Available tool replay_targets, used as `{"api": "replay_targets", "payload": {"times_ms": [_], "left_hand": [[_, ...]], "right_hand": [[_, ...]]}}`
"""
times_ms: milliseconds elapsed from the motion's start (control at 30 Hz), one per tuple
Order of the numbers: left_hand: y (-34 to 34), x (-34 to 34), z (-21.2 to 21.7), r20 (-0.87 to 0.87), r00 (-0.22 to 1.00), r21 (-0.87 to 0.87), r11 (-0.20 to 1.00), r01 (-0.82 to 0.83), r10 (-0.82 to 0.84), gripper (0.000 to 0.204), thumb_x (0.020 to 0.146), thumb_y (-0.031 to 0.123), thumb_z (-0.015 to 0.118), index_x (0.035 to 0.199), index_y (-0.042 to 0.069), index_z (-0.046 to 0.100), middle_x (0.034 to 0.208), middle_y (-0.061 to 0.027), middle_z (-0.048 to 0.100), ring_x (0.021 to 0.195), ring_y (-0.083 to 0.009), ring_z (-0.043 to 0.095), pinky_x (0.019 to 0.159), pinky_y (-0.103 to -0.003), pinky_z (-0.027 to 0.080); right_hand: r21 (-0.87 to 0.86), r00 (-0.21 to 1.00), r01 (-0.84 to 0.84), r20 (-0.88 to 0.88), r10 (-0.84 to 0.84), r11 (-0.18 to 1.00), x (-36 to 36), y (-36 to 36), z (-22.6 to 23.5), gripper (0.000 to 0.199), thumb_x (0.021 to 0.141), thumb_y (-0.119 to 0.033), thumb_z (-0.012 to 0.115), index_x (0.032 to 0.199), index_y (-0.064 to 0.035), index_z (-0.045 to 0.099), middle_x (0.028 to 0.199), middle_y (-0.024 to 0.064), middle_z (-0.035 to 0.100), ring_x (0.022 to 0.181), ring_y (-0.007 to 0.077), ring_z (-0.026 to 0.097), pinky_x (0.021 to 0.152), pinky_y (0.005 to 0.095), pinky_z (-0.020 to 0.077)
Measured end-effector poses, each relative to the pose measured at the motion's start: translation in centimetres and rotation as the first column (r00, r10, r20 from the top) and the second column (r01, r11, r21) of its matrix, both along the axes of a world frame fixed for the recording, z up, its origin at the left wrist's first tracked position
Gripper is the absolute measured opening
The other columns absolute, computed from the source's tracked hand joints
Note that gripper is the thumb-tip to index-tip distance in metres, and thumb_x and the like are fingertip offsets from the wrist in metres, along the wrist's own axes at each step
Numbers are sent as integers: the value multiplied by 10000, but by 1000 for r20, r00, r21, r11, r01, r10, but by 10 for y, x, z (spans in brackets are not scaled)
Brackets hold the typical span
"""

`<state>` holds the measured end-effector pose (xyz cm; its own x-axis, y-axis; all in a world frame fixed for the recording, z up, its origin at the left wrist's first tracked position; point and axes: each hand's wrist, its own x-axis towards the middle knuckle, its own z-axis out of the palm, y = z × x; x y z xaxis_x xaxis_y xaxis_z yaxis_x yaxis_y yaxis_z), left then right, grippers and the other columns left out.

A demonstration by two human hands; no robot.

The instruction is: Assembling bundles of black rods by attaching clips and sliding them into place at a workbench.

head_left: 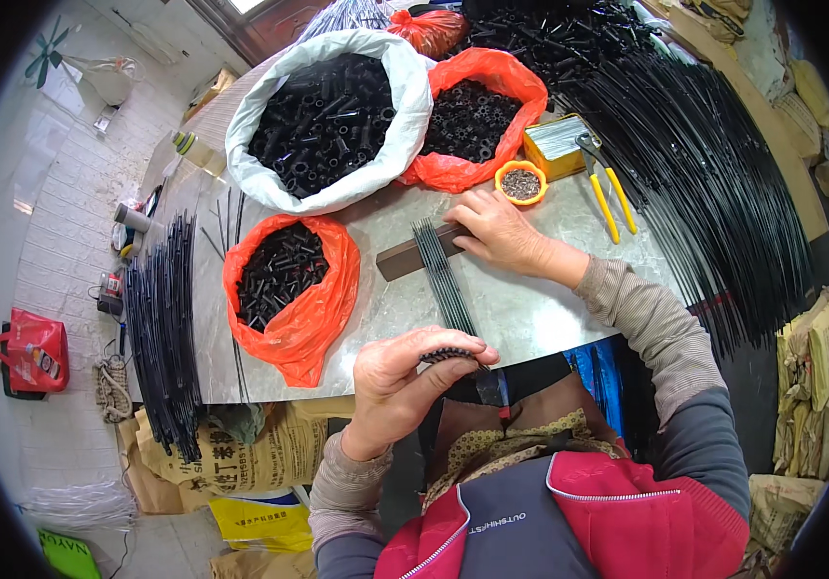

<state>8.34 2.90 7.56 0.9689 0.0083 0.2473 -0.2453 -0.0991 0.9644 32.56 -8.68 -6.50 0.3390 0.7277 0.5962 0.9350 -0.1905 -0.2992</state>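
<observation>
My left hand [390,381] is closed round the near end of a bundle of thin dark rods, whose cut ends show between thumb and fingers. Several of these rods [448,289] stretch side by side away from it over the table, with their far tips across a brown bar-shaped block [409,257]. My right hand [501,230] grips the right end of that block, fingers bent over it, just right of the rods. What lies under its fingers is hidden. Left of the rods stands a red plastic bag [335,323] of short black tubes.
Behind are a white sack [245,121] of black tubes and a red bag [518,72] of small black parts. An orange bowl [520,182] of small bits, a yellow tin [551,159] and yellow-handled pliers [599,198] sit right. Long black rods lie at right [704,183] and left [163,333].
</observation>
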Motion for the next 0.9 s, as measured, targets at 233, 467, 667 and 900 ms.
{"api": "replay_targets", "payload": {"times_ms": [233, 467, 667, 900], "left_hand": [[2, 3, 3, 4, 999, 38, 999, 36, -36, 165, 947, -20, 724, 1105, -2, 768, 1032, -118, 805, 962, -217, 784, 852, -315, 605], [4, 6, 5, 46, 994, 78, 992, 97, -101, 138, 960, -57, 697, 1090, -40, 741, 1014, -177, 796, 966, -261, 785, 864, -356, 624], [3, 4, 9, 52, 994, 140, 986, 93, -101, 144, 954, -51, 704, 1091, -35, 744, 1010, -164, 799, 957, -249, 786, 858, -347, 619], [5, -3, 11, 46, 993, 123, 987, 102, -108, 134, 948, -52, 707, 1076, -35, 745, 1019, -166, 802, 972, -259, 789, 869, -349, 621]], "right_hand": [[2, 983, -52, -175, 51, 999, -3, -4, -5, 271, 856, -139, 789, 1089, -66, 673, 1087, 108, 610, 1057, 336, 590, 930, 455, 470], [-2, 998, 43, 36, -43, 999, -15, -4, 1, 280, 840, -167, 792, 1092, -104, 689, 1033, 74, 601, 980, 291, 592, 862, 423, 472], [-59, 954, -224, 192, 232, 973, -47, 10, 18, 149, 908, -260, 665, 1030, -176, 683, 925, 28, 533, 915, 215, 587, 757, 366, 471], [-45, 964, -235, 118, 238, 971, -48, 16, 3, 241, 898, -321, 755, 901, -113, 635, 982, 73, 525, 915, 253, 587, 772, 383, 501]]}}
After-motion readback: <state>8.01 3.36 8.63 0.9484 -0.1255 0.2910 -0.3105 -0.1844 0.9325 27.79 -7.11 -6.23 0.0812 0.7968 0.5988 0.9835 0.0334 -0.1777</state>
